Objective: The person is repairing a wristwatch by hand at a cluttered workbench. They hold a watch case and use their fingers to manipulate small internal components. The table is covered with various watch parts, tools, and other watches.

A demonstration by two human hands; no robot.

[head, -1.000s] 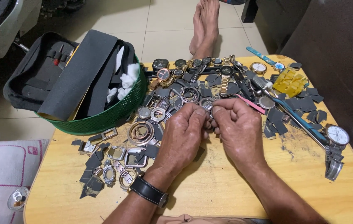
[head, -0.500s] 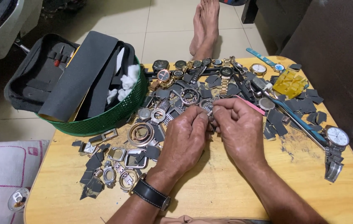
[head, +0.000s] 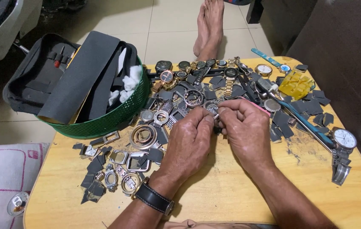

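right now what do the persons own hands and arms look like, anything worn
Both arms are bare, with no sleeves or gloves on the left hand or right hand. The left wrist carries a black wristwatch with a metal case edge. No rings are visible.

You have one view only, from the camera on your head, so nothing is shared with a second one. It looks steeply down and forward over the pale wooden tabletop (head: 231,195), close enough that your forearms enter from the bottom edge. Your left hand (head: 187,142) and right hand (head: 248,131) sit near the centre. The far edge takes in the tiled floor (head: 167,25); what stands at the dark upper right is hard to make out.
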